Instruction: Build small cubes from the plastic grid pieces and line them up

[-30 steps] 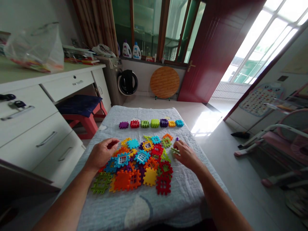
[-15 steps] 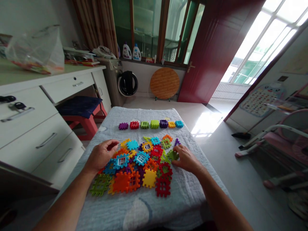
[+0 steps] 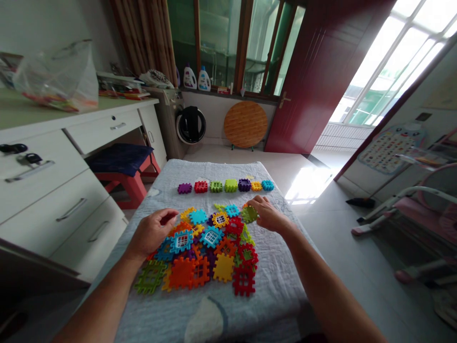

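A heap of flat plastic interlocking tiles (image 3: 210, 247) in many colours lies on a pale quilted cloth (image 3: 214, 314) over a low table. My left hand (image 3: 153, 231) rests on the heap's left edge, fingers loosely curled, nothing clearly in it. My right hand (image 3: 266, 214) is at the heap's far right corner, pinching a green tile (image 3: 249, 214) over the other pieces. Beyond the heap, a row of small assembled cubes (image 3: 226, 186) stands in a line: purple, red, green, lime, purple, orange, blue.
White drawers (image 3: 53, 190) and a desk stand at left, with a clear bag of tiles (image 3: 59, 76) on top. A red stool with a blue cushion (image 3: 121, 164) sits under the desk. Bare floor lies to the right, with a pink chair frame (image 3: 421, 205) further out.
My right hand has picked up the green tile at the heap's right side and carried it forward to the far right corner. My left hand has stayed in place.
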